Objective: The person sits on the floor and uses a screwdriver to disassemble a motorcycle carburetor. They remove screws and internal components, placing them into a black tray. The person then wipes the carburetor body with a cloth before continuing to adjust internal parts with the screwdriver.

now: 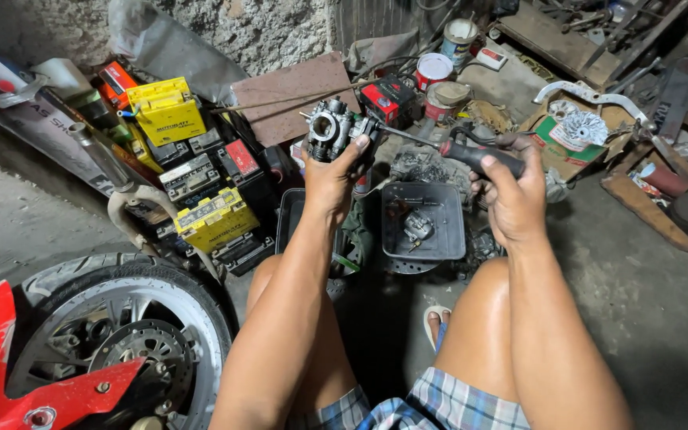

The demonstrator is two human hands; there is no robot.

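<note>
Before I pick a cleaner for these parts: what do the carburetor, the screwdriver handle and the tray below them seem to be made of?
The carburetor looks like cast metal, dull grey with rough, matte surfaces. The screwdriver handle seems to be plastic or rubber, red and black, on a thin bright metal shaft. The tray looks like dark moulded plastic with rounded corners, though it could be painted metal.

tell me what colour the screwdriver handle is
Black and red screwdriver handle, held in the right hand; head view.

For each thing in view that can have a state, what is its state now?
Grey metal carburetor: held up in left hand.
Red-and-black-handled screwdriver: gripped by right hand, tip at carburetor.
Black plastic tray: on floor, holds small metal parts.
Motorcycle front wheel: mounted, upright.
</note>
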